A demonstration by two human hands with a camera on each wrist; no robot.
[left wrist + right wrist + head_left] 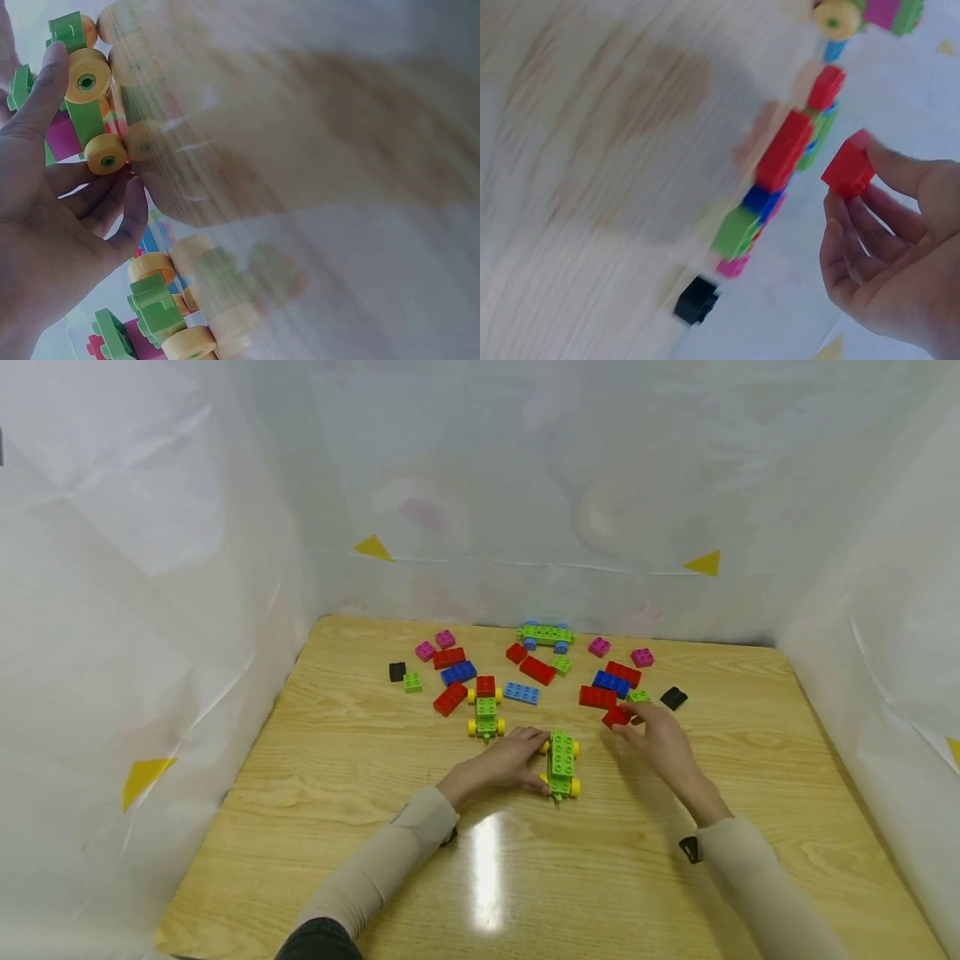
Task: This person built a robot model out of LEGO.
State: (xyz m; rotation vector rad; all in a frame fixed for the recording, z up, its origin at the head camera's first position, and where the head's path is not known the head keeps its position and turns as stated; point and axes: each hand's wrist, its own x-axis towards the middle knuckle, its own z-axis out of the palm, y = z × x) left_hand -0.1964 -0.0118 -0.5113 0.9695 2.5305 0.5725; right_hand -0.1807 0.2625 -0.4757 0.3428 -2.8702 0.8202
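Observation:
My left hand (508, 762) holds a green toy car base (561, 760) with yellow wheels, thumb at one end and fingers at the other. The left wrist view shows a pink brick (64, 136) built into that car. Raised off the table, a small red brick (849, 169) is pinched between the thumb and fingers of my right hand (663, 745). To the left of the held car stands a second green car (486, 708) on yellow wheels, with a red brick (486, 686) at its far end.
Behind my right hand lie long red bricks (597, 697), a dark blue brick (611, 683) and a black piece (673, 697). A light blue brick (521, 693) sits between the cars. At the table's back edge stands a green base with blue wheels (546, 634). More bricks lie back left.

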